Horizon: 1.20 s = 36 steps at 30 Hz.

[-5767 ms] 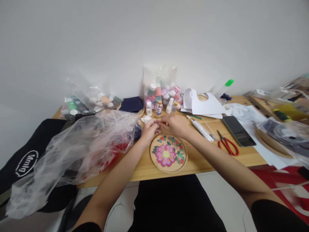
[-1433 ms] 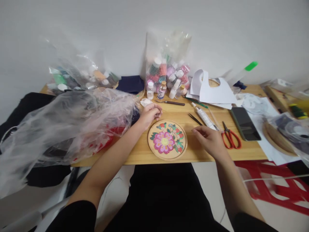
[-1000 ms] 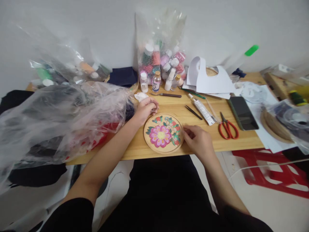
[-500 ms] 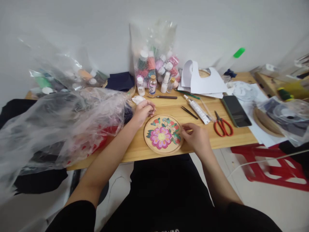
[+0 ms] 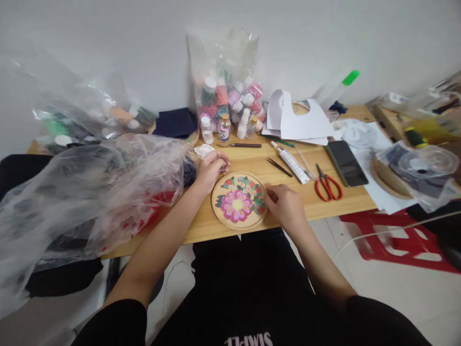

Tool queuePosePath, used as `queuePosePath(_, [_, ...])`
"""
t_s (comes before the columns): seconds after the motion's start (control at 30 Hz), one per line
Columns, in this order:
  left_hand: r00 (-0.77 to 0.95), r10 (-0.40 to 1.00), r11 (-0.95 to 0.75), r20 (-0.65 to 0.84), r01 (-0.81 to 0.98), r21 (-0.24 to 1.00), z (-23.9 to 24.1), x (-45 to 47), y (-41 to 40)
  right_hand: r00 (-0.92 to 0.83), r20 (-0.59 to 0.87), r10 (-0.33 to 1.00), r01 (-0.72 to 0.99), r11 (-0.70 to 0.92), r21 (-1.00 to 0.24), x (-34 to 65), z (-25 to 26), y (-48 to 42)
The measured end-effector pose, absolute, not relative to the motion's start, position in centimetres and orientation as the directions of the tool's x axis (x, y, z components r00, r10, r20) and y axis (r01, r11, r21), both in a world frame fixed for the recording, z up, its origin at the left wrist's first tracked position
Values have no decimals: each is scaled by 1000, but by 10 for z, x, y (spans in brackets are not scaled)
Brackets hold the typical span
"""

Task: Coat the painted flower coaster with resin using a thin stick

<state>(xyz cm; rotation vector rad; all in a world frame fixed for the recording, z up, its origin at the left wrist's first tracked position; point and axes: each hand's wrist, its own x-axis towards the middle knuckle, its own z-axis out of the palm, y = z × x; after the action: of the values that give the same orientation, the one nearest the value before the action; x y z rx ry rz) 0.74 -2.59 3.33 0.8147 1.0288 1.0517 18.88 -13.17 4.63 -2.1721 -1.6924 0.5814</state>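
Observation:
A round embroidery hoop (image 5: pixel 220 216) with a large pink flower, green leaves and red buds lies on the wooden table near its front edge. At the hoop's right rim is my right hand (image 5: pixel 286 204), thumb and fingers pinched together on the edge. My left hand (image 5: pixel 212 170) is beyond the upper left rim, its fingers curled closed. Whatever sits in those curled fingers, if anything, is too small to make out. Just behind my left hand lies a crumpled white scrap (image 5: pixel 204 151).
Black tweezers (image 5: pixel 280 167), a white glue tube (image 5: pixel 293 165), red-handled scissors (image 5: pixel 327 185) and a phone (image 5: pixel 347 163) lie to the right. Small bottles (image 5: pixel 224 129) and a bag of jars (image 5: pixel 226 91) stand behind. Clear plastic bags (image 5: pixel 108 178) cover the left side.
The whole view has shifted slightly, moving the table's contents a little left in the picture. Both hands keep nearly the same pose beside the hoop.

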Motion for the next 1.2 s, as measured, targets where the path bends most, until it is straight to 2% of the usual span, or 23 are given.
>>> queuePosePath(0.13, [146, 952, 304, -271, -309, 901, 30, 10, -26, 273, -74, 959, 846, -276, -457, 182, 43, -135])
queuePosePath(0.23, [146, 952, 303, -270, -316, 899, 29, 10, -26, 291, -60, 955, 793, -276, -543, 182, 43, -134])
queuePosePath(0.33, [148, 953, 300, -265, -321, 898, 28, 9, -27, 291, -90, 952, 730, -282, -622, 186, 43, -130])
queuePosePath(0.5, [155, 950, 309, -272, -327, 893, 28, 8, -26, 249, -170, 953, 721, -300, -624, 192, 48, -129])
queuePosePath(0.57, [155, 951, 307, -269, -330, 893, 28, 8, -25, 206, -195, 959, 774, -282, -567, 191, 52, -133])
queuePosePath(0.73, [149, 954, 297, -261, -325, 898, 27, 9, -26, 89, -328, 940, 952, -177, -249, 176, 59, -142])
queuePosePath(0.83, [143, 957, 287, -253, -322, 902, 26, 9, -26, 89, -351, 932, 971, -160, -179, 170, 56, -143])
queuePosePath(0.9, [148, 959, 278, -242, -325, 904, 26, 9, -26, 91, -319, 943, 961, -167, -220, 171, 53, -142])
queuePosePath(1.0, [159, 960, 274, -232, -337, 901, 26, 9, -26, 91, -293, 952, 919, -194, -344, 176, 53, -142])
queuePosePath(1.2, [157, 957, 284, -243, -340, 896, 28, 10, -26, 46, -375, 926, 771, -272, -577, 189, 61, -137])
